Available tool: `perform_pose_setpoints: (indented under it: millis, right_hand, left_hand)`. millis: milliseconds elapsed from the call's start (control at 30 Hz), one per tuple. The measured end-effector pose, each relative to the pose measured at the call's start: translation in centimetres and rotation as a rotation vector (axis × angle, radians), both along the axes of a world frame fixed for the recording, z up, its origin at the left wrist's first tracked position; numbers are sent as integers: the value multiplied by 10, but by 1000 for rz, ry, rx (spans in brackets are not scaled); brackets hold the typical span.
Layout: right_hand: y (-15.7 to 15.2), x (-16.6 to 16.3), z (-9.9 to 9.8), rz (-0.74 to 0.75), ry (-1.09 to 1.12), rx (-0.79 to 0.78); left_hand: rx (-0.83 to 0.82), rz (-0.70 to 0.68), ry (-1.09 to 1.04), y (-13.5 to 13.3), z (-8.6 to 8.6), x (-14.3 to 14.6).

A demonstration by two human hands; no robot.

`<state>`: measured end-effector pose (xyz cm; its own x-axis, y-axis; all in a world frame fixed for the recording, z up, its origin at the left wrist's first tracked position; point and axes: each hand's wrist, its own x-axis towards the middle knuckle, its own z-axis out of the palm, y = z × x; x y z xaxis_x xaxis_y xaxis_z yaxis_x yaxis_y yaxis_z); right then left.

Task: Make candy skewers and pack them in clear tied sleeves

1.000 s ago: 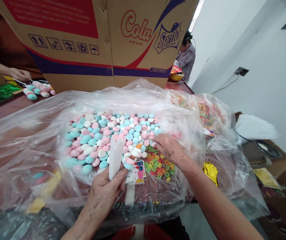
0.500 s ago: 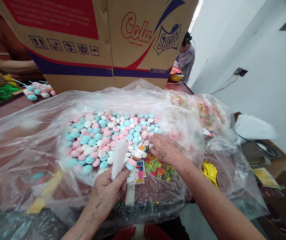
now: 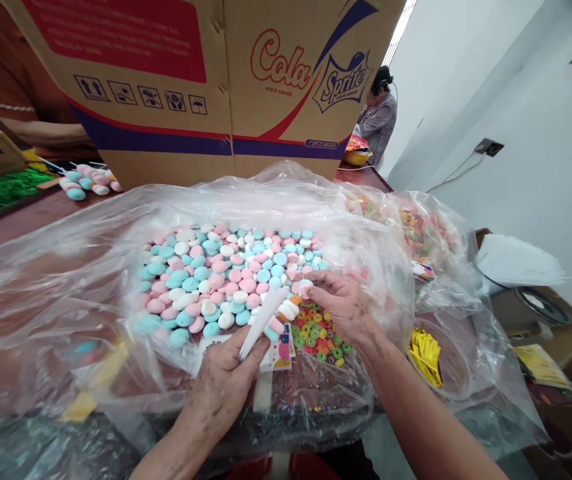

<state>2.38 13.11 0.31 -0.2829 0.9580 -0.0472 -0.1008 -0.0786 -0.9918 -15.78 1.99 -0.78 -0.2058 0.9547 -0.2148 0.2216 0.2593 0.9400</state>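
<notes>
My left hand (image 3: 226, 383) is closed on a narrow clear plastic sleeve (image 3: 262, 321) that tilts up and to the right toward my right hand. My right hand (image 3: 342, 303) pinches a pink candy (image 3: 306, 289) at the edge of a heap of pink, blue and white round candies (image 3: 216, 273). The heap lies in a big open clear plastic bag (image 3: 66, 293). Small coloured ring candies (image 3: 319, 335) lie just under my right hand. A small printed card (image 3: 280, 353) sits beside my left hand.
A large Cola Sprite cardboard box (image 3: 206, 87) stands behind the bag. More candies (image 3: 89, 181) lie at the far left on the brown table. Another bag of coloured candy (image 3: 416, 230), yellow twist ties (image 3: 426, 353) and white paper (image 3: 516, 260) are to the right. A person (image 3: 379, 117) stands at the back.
The sleeve in my left hand has tipped from upright to leaning right toward my right hand. My right hand has lifted a candy from the heap. An arm at the far left has left the view.
</notes>
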Motion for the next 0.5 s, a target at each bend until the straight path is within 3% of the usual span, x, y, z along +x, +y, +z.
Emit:
perform_pose_setpoints:
  millis: [500]
  right_hand:
    - [-6,-7,-14,-24,133,22]
  left_hand:
    - [64,-10,115,-1,-2,-1]
